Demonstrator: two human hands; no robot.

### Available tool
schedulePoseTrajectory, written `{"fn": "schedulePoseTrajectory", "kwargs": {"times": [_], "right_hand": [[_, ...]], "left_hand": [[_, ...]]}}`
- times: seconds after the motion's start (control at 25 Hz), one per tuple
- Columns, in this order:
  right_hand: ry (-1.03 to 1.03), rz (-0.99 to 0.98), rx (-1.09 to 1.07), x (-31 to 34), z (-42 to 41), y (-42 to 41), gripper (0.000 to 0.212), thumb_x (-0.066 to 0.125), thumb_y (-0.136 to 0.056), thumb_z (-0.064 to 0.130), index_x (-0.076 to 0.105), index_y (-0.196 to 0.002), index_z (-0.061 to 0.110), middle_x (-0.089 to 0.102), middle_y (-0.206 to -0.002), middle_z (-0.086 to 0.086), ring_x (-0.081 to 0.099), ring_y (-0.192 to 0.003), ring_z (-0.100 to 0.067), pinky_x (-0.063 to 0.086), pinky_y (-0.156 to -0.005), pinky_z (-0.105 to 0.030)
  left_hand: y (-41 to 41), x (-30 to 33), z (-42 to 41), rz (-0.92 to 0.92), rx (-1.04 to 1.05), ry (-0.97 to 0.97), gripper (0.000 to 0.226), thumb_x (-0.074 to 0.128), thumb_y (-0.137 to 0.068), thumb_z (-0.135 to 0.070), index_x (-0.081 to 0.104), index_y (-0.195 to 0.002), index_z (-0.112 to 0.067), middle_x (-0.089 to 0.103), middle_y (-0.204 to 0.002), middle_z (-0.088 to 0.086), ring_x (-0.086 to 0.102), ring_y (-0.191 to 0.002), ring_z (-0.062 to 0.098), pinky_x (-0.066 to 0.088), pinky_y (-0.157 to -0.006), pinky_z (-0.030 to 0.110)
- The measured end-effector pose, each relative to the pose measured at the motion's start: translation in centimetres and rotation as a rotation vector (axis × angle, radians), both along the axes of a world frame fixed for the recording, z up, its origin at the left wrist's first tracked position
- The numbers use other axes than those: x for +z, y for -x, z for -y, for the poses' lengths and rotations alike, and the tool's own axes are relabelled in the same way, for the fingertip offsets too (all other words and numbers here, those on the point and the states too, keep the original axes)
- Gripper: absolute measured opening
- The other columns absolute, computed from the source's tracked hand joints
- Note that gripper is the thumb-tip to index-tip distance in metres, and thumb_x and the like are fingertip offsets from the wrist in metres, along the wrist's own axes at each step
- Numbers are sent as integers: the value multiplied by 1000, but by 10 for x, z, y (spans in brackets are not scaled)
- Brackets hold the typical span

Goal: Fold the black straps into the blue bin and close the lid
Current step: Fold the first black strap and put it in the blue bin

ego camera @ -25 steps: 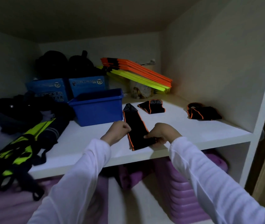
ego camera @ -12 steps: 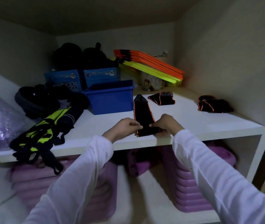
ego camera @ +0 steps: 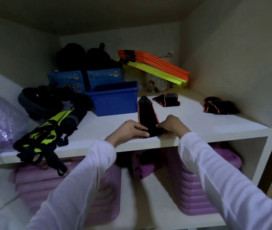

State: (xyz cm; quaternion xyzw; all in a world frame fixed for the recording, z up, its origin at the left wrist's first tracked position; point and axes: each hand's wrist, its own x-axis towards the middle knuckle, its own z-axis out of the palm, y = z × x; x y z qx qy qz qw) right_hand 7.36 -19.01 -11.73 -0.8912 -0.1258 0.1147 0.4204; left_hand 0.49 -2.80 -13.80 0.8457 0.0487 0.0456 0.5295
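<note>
Black strap (ego camera: 147, 117) with orange edging lies flat on the white shelf (ego camera: 198, 128), running lengthwise from the front lip toward the back, its tapered far end pointing at 12 o'clock and stopping just beside the right front corner of the blue bin (ego camera: 115, 100). Both hands work its near end: the left hand (ego camera: 130, 131) comes in from 7 o'clock and pinches the strap's left edge between thumb and curled fingers, while the right hand (ego camera: 173, 126) comes in from 5 o'clock and pinches the right edge the same way, knuckles up. Both sleeves are white. The bin sits at 11 o'clock of the strap, open at the top, with no lid visible on it. A second folded strap (ego camera: 166, 99) lies at 1 o'clock, apart from the first, and a third bundled strap (ego camera: 220, 107) lies at 2 o'clock, near the right wall. Behind the bin stand two blue boxes (ego camera: 103, 78) with black items on top; orange and yellow flat pieces (ego camera: 155, 66) lean in a stack at the back right. At 9 o'clock a black and yellow harness (ego camera: 49, 130) hangs over the shelf edge. Purple containers (ego camera: 198, 188) sit on the level below
</note>
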Motion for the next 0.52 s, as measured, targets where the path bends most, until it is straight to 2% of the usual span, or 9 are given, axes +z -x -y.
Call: {"fn": "schedulePoseTrajectory", "kwargs": {"times": [0.08, 0.16, 0.24, 0.32, 0.4, 0.48, 0.52], "right_hand": [[2, -9, 8, 1, 2, 0, 36, 62, -89, 16, 42, -59, 8, 47, -61, -7, 52, -38, -17, 27, -23, -8], [-11, -13, 13, -1, 2, -2, 36, 62, -89, 14, 41, -59, 8, 47, -61, -7, 49, -43, -17, 24, -22, -5], [-52, -38, 3, -3, 2, -2, 34, 64, -87, 13, 43, -61, 7, 49, -63, -9, 52, -47, -19, 36, -27, -11], [-109, -88, -7, -5, 1, -4, 31, 66, -86, 12, 46, -63, 6, 53, -63, -10, 57, -48, -22, 49, -38, -21], [-102, -95, -5, -5, 1, -4, 32, 65, -86, 15, 46, -62, 6, 58, -46, -7, 59, -37, -18, 46, -36, -16], [-28, -40, 3, -4, 1, -4, 37, 63, -88, 19, 43, -59, 8, 45, -19, 3, 47, -18, -7, 29, -24, -6], [-1, -13, 7, -4, 1, -3, 38, 63, -88, 21, 42, -58, 9, 41, -16, 5, 43, -14, -5, 24, -22, -6]], "left_hand": [[0, 0, 3, -2, 5, 10, 40, 74, -75, 0, 65, -113, 7, 72, -67, -2, 67, -62, 4, 55, -67, 13], [-1, 2, 4, -2, 9, 19, 39, 74, -74, 0, 66, -111, 8, 71, -75, 4, 66, -67, 9, 55, -69, 15], [1, 5, 5, -13, 8, 39, 35, 73, -75, 2, 67, -108, 9, 70, -75, 6, 65, -66, 10, 55, -67, 14], [4, 8, 6, -20, 5, 38, 28, 72, -76, 4, 69, -103, 7, 71, -67, 1, 66, -58, 5, 55, -62, 12], [6, 9, 4, -21, 6, 43, 22, 71, -77, 4, 70, -99, 6, 72, -59, -4, 66, -54, 2, 54, -59, 11], [8, 9, 3, -19, 9, 51, 15, 70, -77, 4, 70, -93, 2, 70, -56, -5, 66, -53, 2, 54, -59, 11], [9, 10, 4, -18, 11, 52, 13, 71, -77, 4, 70, -89, -1, 69, -55, -4, 65, -52, 2, 54, -58, 11]]}}
